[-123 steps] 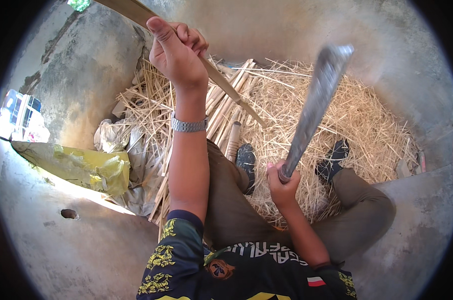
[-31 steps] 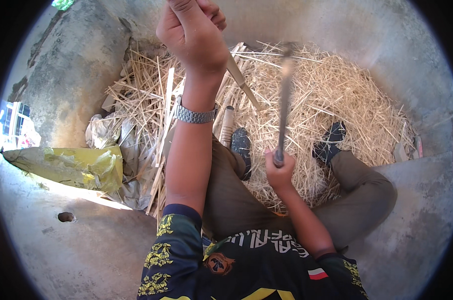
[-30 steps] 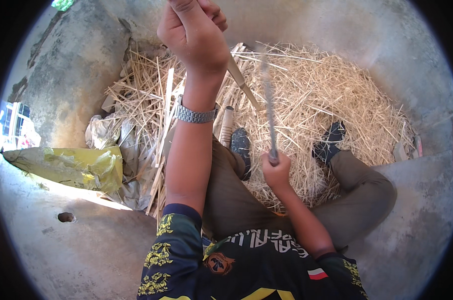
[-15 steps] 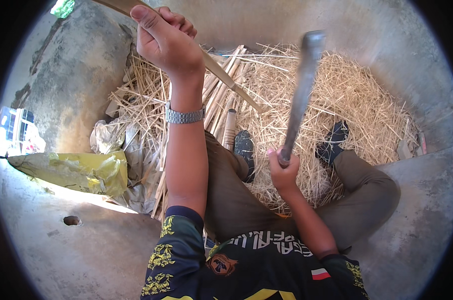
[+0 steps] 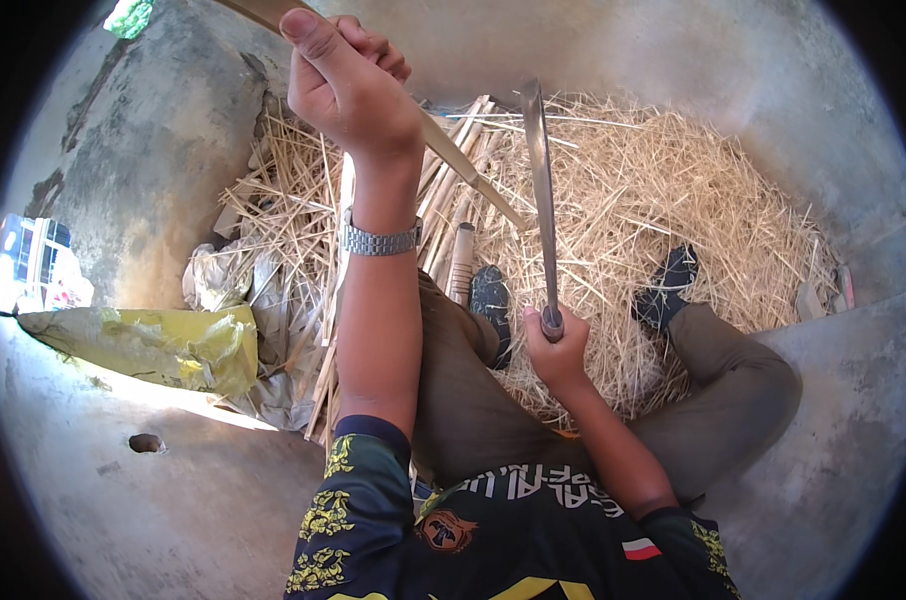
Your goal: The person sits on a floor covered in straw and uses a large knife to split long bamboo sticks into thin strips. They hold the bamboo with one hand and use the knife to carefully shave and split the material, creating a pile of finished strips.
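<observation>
My left hand (image 5: 355, 92), raised at the upper left, is closed around a long pale bamboo strip (image 5: 461, 166). The strip runs from the top edge down to the right, and its lower end is over the shavings near the left shoe. In front of my lap, my right hand (image 5: 558, 352) grips the handle of a machete (image 5: 541, 185). The long metal blade points away from me, nearly upright in the picture, just right of the strip's lower end. Blade and strip look apart.
Thin bamboo shavings (image 5: 743, 215) cover the floor around my shoes. Split bamboo lengths (image 5: 443, 205) lie behind my left forearm. A ringed, stick-like piece (image 5: 460, 262) stands by the left shoe (image 5: 489, 305). A torn yellow sack (image 5: 193, 345) is at left; concrete walls (image 5: 163, 180) surround the spot.
The machete has swung left toward the bamboo strip, its blade no longer blurred. My left hand and the strip have shifted slightly right and down.
</observation>
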Action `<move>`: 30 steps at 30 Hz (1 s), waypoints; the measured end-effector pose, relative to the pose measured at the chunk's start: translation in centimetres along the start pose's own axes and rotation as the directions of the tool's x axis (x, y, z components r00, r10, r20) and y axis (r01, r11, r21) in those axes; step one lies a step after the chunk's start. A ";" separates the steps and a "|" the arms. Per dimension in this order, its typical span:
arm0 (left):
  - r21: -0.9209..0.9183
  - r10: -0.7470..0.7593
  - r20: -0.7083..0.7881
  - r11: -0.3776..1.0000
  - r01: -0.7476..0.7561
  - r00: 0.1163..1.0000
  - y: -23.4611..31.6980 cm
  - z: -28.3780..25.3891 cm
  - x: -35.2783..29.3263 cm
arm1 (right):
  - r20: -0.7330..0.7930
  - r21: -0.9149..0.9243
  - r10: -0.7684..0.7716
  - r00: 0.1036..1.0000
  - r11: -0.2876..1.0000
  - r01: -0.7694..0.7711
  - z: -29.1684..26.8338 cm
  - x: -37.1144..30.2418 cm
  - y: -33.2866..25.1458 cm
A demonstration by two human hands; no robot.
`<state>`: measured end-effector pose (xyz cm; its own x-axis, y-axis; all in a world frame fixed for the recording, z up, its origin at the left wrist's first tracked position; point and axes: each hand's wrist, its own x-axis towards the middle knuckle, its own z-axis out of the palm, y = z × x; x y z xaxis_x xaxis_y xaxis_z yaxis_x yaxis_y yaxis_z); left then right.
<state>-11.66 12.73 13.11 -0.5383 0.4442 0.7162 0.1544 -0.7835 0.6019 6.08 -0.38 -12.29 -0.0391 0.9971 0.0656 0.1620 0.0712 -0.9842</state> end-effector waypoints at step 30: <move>-0.160 0.381 0.053 0.916 -0.369 0.923 -2.6 1.0 0.9 | 0.032 0.051 0.217 0.976 0.975 -0.218 0.6 1.7 6.7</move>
<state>-11.66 15.59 12.54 -0.3939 0.1346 0.9092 0.2071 -0.9508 0.2305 6.53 1.73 -18.89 -0.0347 0.9874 -0.1545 0.1162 -0.1496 -0.9819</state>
